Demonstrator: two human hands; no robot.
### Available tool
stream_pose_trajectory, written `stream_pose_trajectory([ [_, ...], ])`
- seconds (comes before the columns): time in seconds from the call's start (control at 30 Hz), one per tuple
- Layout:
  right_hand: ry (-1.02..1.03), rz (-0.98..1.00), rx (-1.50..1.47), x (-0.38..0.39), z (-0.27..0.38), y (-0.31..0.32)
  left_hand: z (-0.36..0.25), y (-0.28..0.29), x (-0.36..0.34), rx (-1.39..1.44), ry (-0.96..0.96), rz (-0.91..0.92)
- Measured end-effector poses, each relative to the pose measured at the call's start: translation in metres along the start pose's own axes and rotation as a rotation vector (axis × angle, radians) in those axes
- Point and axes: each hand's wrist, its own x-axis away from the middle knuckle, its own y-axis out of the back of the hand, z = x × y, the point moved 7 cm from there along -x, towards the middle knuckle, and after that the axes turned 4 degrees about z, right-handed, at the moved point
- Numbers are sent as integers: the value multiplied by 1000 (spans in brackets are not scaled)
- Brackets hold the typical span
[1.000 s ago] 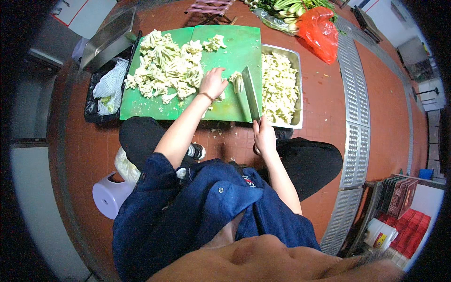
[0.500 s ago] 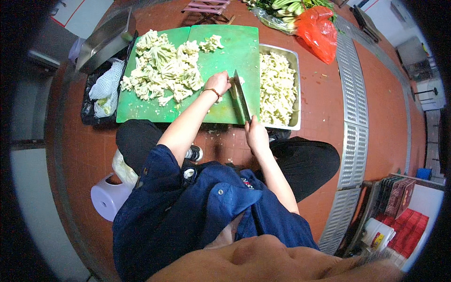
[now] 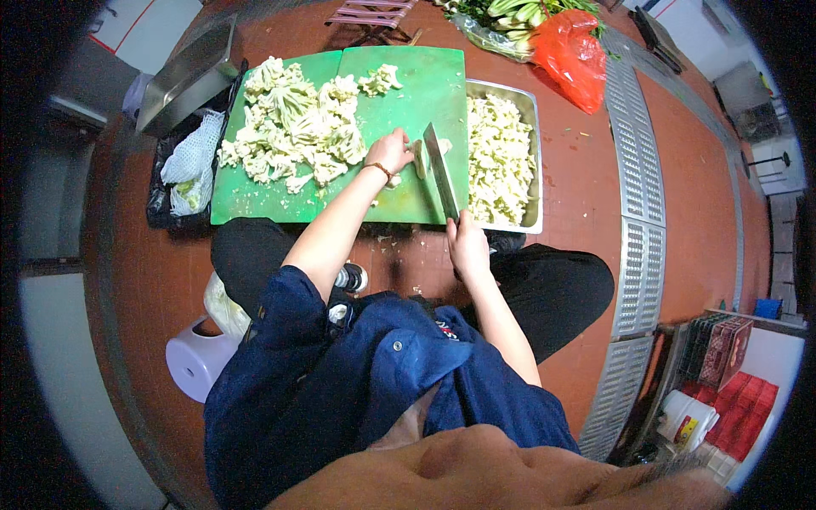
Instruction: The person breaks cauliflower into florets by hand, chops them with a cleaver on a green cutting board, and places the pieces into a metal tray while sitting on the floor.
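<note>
My left hand [image 3: 390, 153] has curled fingers at a pale cauliflower piece [image 3: 419, 159] on the green cutting board [image 3: 406, 93]. My right hand [image 3: 466, 238] grips the handle of a wide-bladed knife [image 3: 441, 170], whose blade lies just right of that piece, with a small pale slice beyond it. A large heap of cauliflower florets [image 3: 293, 115] covers the board's left part, and a separate floret [image 3: 380, 81] sits near the back edge. Beside the board on the right, a steel tray [image 3: 534, 153] holds chopped cauliflower [image 3: 497, 153].
A steel container [image 3: 183, 85] and a black bag [image 3: 159, 201] with white netting flank the board's left. Behind stand a folding stool [image 3: 370, 17], greens and a red bag [image 3: 569, 64]. A purple stool [image 3: 191, 365] is by my left leg; metal grates [image 3: 637, 153] run along the right.
The knife has shifted left from where it was a second ago, swinging slightly back right in the last half second. My left hand has moved a little, and the piece by it looks narrower.
</note>
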Motion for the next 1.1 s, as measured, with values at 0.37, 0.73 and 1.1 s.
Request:
stream_pose_trajectory([
  [0.37, -78, 121, 157, 19, 11, 2, -5, -2, 1, -94, 7, 2],
  [0.73, -156, 162, 170, 4, 10, -10, -15, -2, 4, -182, 0, 25],
  [1.1, -12, 33, -10, -9, 2, 1, -18, 34, 14, 115, -140, -137],
])
